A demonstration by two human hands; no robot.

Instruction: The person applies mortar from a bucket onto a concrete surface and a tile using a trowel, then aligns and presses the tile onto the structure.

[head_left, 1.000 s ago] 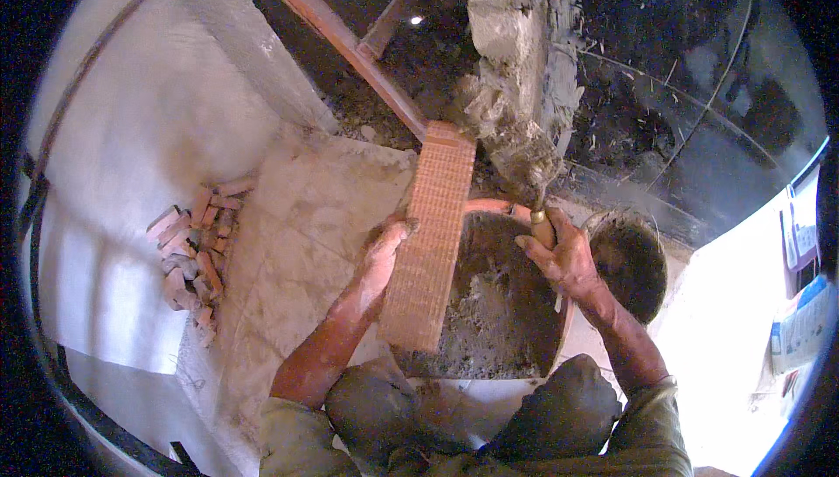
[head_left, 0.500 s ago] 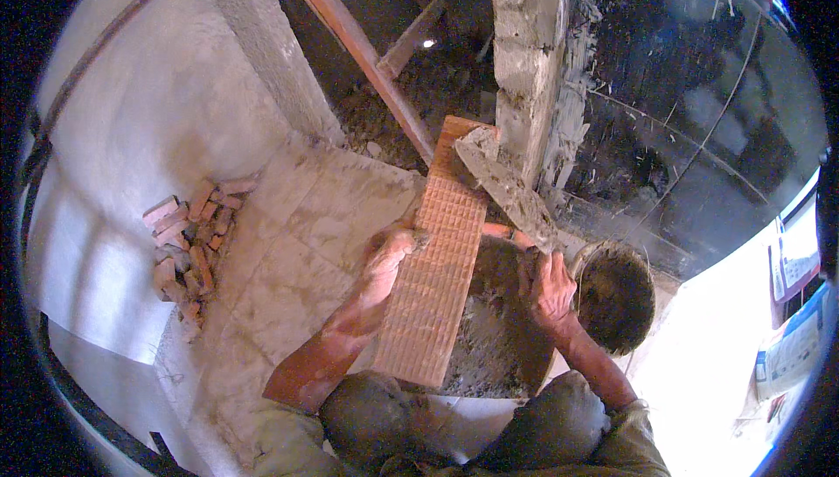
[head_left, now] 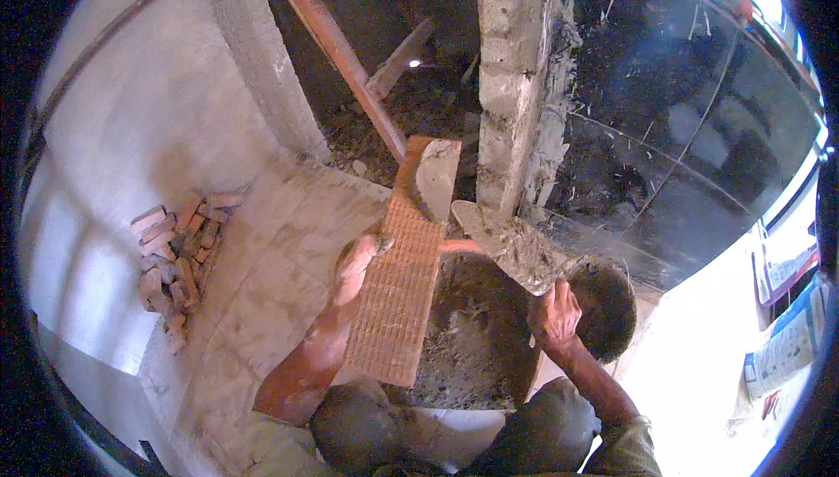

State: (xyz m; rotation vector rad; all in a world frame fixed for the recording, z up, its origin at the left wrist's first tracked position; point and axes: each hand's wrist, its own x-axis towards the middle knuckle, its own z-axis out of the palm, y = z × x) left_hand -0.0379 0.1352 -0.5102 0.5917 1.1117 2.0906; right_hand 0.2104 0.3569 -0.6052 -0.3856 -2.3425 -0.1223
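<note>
My left hand (head_left: 358,267) grips the left edge of a long orange-brown tile (head_left: 393,289), its ridged grid side facing up and tilted. Grey mortar (head_left: 437,175) covers a patch at the tile's far right end. In my right hand (head_left: 556,315) is a trowel (head_left: 507,245), its wide blade coated with wet mortar and pointing up and left, just right of the tile. The fingers close round the trowel's handle, which is mostly hidden. Below both lies a trough of dark mortar (head_left: 476,328), partly covered by the tile.
A round bucket (head_left: 616,306) stands right of my right hand. Broken bricks (head_left: 179,254) are heaped by the left wall. Ahead are a rough pillar (head_left: 505,83), a slanting wooden frame (head_left: 345,62) and a dark tiled panel (head_left: 664,118). Bags (head_left: 786,346) lie at the far right.
The trowel has come away from the tile's far end, moving right and nearer me. A patch of mortar now shows on the tile there. My left hand still holds the tile.
</note>
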